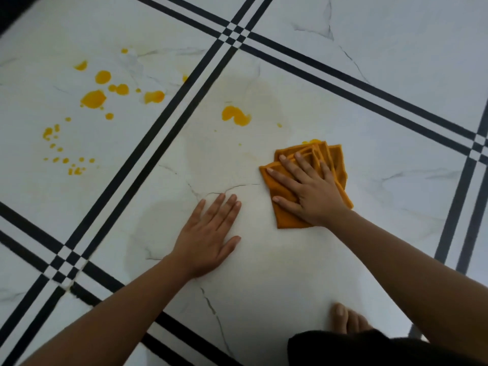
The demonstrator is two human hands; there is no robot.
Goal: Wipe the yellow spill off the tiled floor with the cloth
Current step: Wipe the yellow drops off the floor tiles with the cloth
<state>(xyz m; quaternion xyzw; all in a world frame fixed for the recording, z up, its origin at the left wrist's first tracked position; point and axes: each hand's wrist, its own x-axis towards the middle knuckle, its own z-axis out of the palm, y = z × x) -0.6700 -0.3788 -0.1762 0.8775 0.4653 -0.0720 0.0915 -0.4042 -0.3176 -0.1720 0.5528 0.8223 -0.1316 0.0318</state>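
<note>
A folded orange cloth lies flat on the white marble tile. My right hand presses on it with straight, spread fingers. A small yellow puddle peeks out at the cloth's far edge. My left hand rests flat on the bare tile to the left of the cloth, fingers straight. A larger yellow blob sits farther away on the same tile. Several yellow drops and puddles are scattered over the tile at the left, beyond the black stripes. Faint yellowish smears ring the middle tile.
Double black stripes separate the big white tiles and cross at the top, lower left and right edge. My bare foot and dark clothing show at the bottom right.
</note>
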